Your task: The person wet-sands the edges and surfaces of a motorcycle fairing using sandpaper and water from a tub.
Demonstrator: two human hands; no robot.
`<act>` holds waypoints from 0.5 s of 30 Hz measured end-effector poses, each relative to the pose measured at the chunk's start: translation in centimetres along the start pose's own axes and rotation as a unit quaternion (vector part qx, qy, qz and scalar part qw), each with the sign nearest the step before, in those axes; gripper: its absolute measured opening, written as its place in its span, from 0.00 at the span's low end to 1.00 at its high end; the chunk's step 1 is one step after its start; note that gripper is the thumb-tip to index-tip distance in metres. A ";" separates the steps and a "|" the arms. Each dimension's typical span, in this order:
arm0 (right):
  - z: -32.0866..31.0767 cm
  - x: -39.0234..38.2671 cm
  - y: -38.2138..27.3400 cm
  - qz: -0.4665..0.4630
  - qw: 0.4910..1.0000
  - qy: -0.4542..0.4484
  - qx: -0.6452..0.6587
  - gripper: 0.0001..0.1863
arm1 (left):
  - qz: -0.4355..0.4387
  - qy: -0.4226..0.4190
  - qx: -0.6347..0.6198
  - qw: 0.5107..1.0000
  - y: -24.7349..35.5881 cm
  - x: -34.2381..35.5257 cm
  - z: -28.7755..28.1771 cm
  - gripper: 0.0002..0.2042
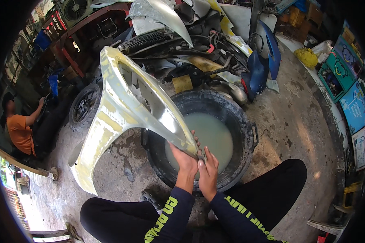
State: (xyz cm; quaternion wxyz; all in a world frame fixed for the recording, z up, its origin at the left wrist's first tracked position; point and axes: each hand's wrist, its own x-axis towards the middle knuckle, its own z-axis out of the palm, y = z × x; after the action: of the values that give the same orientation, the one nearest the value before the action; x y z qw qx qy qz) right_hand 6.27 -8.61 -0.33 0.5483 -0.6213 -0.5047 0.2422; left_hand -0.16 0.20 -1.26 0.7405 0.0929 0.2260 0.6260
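A large pale yellow-white motorcycle body panel (121,109), wet and partly sanded, stands tilted over a black tub (243,133) made from a tyre and filled with cloudy water (215,133). My left hand (185,158) grips the panel's lower tip from below. My right hand (209,170) presses against the same tip with a small dark piece, probably sandpaper, under its fingers. Both forearms wear black sleeves with yellow-green lettering. My knees in black trousers frame the tub.
A stripped motorcycle (190,48) with loose blue fairings (263,60) stands behind the tub. A person in an orange shirt (20,129) sits at the left beside a wheel (84,106). Boxes and posters line the right wall. The floor is stained concrete.
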 end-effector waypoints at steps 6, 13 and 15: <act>0.2 2.3 1.0 0.033 0.999 -0.010 0.031 0.27 | 0.038 0.097 0.033 0.994 -0.6 -0.2 4.3 0.41; 0.8 3.1 0.3 -0.098 0.993 -0.028 -0.054 0.22 | 0.012 0.019 0.024 0.999 -1.3 0.0 0.8 0.37; 0.6 3.0 0.1 -0.099 0.992 -0.046 -0.066 0.22 | 0.062 0.076 0.080 0.992 -0.4 -0.1 3.3 0.40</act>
State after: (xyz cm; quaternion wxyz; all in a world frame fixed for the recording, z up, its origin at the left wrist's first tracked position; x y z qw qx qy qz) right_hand 6.94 -5.66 0.19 0.5034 -0.5914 -0.6035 0.1807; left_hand 1.71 0.53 1.48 0.6712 0.1182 0.3247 0.6558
